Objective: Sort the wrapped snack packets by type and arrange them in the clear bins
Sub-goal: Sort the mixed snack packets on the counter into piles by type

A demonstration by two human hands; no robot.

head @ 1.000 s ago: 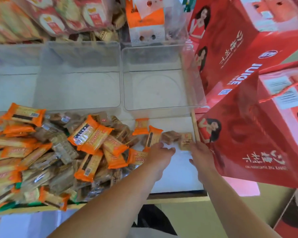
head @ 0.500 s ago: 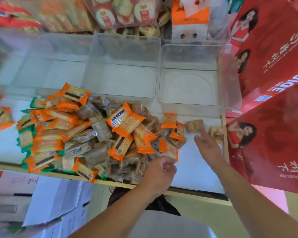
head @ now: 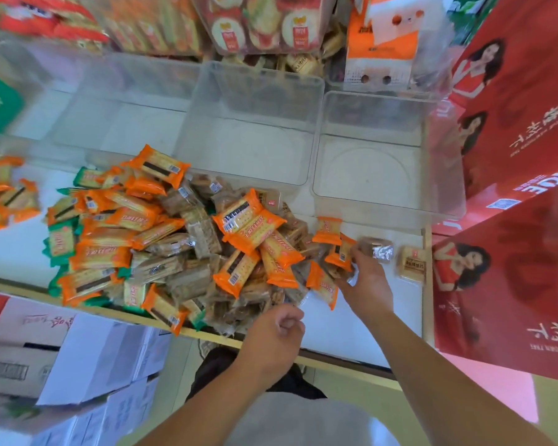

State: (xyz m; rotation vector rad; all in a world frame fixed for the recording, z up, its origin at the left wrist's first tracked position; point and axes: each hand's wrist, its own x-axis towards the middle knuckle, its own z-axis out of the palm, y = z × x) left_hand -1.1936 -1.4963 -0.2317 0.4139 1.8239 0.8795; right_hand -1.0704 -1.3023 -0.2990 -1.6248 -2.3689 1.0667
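- The snack packets (head: 161,239) are heaped mid-bench, unsorted.
- The left hand (head: 274,333) has been drawn back to the front edge, curled, with nothing seen held.
- The right hand (head: 366,280) has been shifted onto a small orange packet (head: 339,252); its grip cannot be told.
- The clear bins (head: 384,207) at the rear edge are unfilled, so sorting is judged barely begun.

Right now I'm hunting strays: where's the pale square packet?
Head view, far right: the pale square packet lies on the shelf, just right of the brown packet.
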